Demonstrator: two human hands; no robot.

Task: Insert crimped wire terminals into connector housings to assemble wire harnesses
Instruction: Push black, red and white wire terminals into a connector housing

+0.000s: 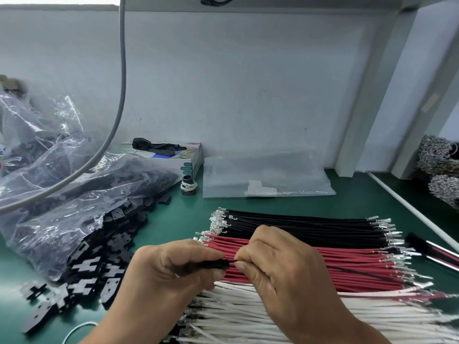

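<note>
the left hand (171,266) was curled around a small black connector housing (215,264), pinching it between thumb and fingers above the wire bundles. the right hand (278,264) met it from the other side, its thumb and forefinger pinching a thin black wire (367,273) right at the housing's open end; that wire trailed off to the right across the red ones. whether the terminal was already inside the housing could not be told. below the hands, on the green mat (173,219), lay three side-by-side bundles with crimped metal ends: black wires (310,225) farthest, red wires (347,259) in the middle, white wires (236,316) nearest. to the left, a clear plastic bag (62,194) spilled a heap of black housings (99,264) onto the mat. a tissue box (171,155) stood against the wall, with a flat clear bag (268,177) beside it.
</note>
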